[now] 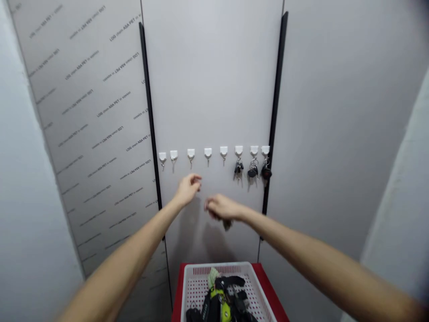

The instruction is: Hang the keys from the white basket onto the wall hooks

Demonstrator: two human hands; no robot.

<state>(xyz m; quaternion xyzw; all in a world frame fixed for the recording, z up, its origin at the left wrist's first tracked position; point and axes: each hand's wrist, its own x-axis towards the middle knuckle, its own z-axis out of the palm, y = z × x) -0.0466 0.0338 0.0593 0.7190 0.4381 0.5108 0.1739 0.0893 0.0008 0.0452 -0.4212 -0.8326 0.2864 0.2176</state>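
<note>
A row of several white hooks (208,153) is stuck on a grey wall panel. The three hooks at the right carry dark key bunches (252,170); the others are bare. My left hand (188,187) is raised just below the bare hooks, its fingers curled loosely with nothing visible in them. My right hand (221,207) is beside it, lower and to the right, closed around a dark key bunch (227,223) that hangs out under the palm.
Below the hands, a white perforated basket (196,286) sits on a red surface (267,286) and holds several dark and yellow-green key fobs (219,302). Black vertical strips (275,107) edge the panel. A film-covered panel (94,134) stands at left.
</note>
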